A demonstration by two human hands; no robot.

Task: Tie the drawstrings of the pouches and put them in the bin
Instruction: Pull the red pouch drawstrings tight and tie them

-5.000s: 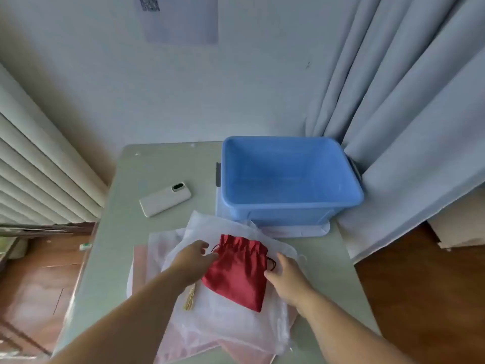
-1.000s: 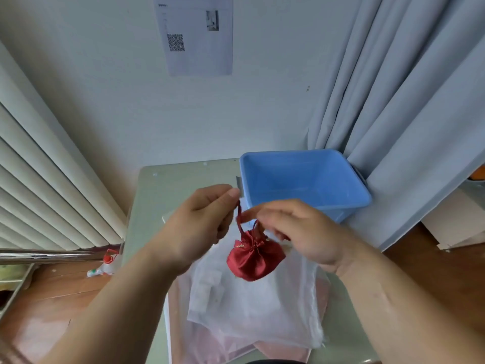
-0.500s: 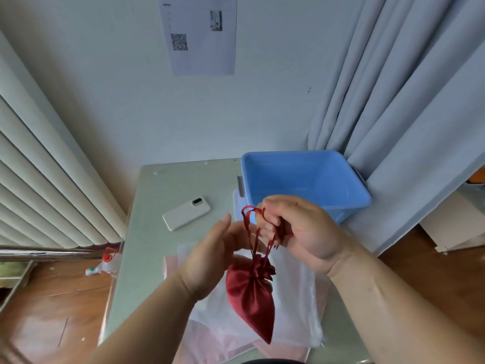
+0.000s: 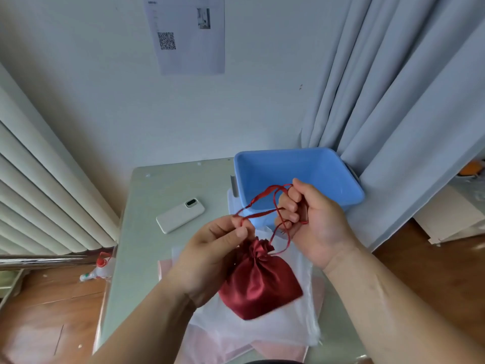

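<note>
Left hand (image 4: pixel 207 261): thumb and forefinger closed in a narrow pinch on one run of the red drawstrings (image 4: pixel 262 199), just above the pouch mouth. Right hand (image 4: pixel 317 224): fingers curled round the other runs, which looped over and between them; the exact path of each cord through the fingers could not be told. Between the two hands the cords crossed in an open loop, with no knot visible yet.

The red pouch (image 4: pixel 259 287) hung from these cords, its mouth gathered shut, its body against the left palm and above a pile of sheer white pouches (image 4: pixel 288 329) and pink pouches (image 4: pixel 278 350) on the table (image 4: pixel 147 232). The blue bin (image 4: pixel 299 166) stood beyond the hands at the far right of the table; the part of its interior in view held no pouch. A white phone (image 4: pixel 180 215) lay to the left of the bin, apart from the work.

Judged step: forming the knot, early in the task. Likely faults:
- The thin, smooth cord could slip from the left pinch, collapsing the loop.
- Cords wound round the right fingers could trap a finger as the knot tightened.
- Uneven pull could tighten a tangle rather than a knot.
- A loosely drawn knot in slick cord could work open once dropped in the bin.
</note>
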